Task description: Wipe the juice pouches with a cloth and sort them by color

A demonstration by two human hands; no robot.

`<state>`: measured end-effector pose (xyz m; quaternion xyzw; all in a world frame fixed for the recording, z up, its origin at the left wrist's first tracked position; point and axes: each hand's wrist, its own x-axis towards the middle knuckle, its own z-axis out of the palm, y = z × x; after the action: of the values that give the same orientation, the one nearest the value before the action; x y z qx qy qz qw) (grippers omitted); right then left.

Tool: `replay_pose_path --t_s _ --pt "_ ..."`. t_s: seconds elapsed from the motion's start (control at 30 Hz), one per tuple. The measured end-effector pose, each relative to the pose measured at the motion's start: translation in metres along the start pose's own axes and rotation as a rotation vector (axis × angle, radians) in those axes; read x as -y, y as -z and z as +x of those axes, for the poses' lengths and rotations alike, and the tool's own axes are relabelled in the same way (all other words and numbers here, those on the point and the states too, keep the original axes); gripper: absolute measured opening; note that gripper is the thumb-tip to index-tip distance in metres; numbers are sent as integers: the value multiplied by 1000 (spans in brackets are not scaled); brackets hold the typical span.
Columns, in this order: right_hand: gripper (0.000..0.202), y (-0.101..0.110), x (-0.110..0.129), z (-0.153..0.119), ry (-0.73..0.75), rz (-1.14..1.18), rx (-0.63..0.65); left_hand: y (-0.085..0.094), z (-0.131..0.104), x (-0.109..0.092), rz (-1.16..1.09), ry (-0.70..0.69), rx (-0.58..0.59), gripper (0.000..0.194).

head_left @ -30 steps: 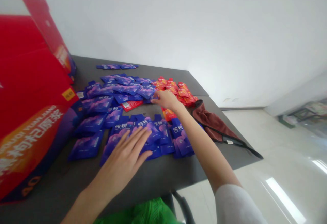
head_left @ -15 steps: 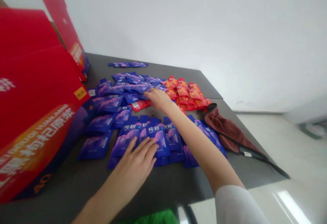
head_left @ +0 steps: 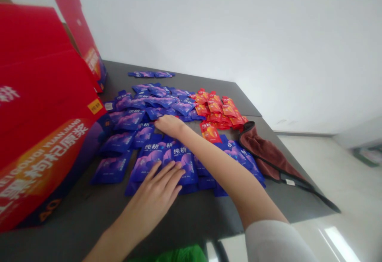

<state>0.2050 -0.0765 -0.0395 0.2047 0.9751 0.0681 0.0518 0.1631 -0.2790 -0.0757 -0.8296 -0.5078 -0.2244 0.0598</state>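
Observation:
My left hand (head_left: 161,186) lies with fingers stretched and slightly apart over the front row of blue pouches (head_left: 182,158), its fingertips resting on them. Just behind that row is my right hand (head_left: 169,126), its fingers curled downward; what they close on is hidden under the hand. A trace of red shows behind the knuckles, beside the piled blue pouches (head_left: 162,100). To the right of my right forearm a single red pouch (head_left: 210,131) lies face up. More red pouches (head_left: 215,106) are stacked in overlapping rows beyond it.
A large red carton (head_left: 38,106) takes up the left side, with another red box (head_left: 92,63) behind it. Two blue pouches (head_left: 151,74) lie near the wall. At the table's right edge rests a brown cloth with black trim (head_left: 265,154).
My right hand has moved left and nearer, covering the spot where a red pouch lay. The single red pouch right of my forearm now shows more fully. My left hand stays put.

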Motion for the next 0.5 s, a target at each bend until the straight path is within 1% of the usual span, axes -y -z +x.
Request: replay_pose_path --t_s 0.1,0.17,0.2,0.27,0.33,0.37,0.4,0.43,0.47,0.5 --pt "26 0 7 -3 0 -10 -16 1 0 0 -7 -4 23 33" --pt "26 7 9 -8 -6 -18 -28 2 -1 1 -11 -8 35 33" --pt "25 15 8 -12 -13 -21 -39 2 -1 1 -12 -8 36 33" --pt "25 40 4 -26 -29 -3 -102 3 -1 2 -22 -16 36 33" --pt "24 74 -1 -48 -53 67 -214 8 -1 5 -47 -32 22 34" --pt "23 92 -5 -61 -65 117 -264 12 0 6 -71 -37 -1 33" --pt "22 109 -9 -75 -97 182 -285 18 1 9 -103 -28 -40 32" --pt "22 124 -12 -88 -138 267 -319 25 3 12 -138 15 -97 30" --pt "21 135 -15 -101 -165 370 -380 33 6 15 -170 101 -176 28" --pt "19 143 -17 -112 -177 483 -439 41 10 18 -192 216 -260 29"
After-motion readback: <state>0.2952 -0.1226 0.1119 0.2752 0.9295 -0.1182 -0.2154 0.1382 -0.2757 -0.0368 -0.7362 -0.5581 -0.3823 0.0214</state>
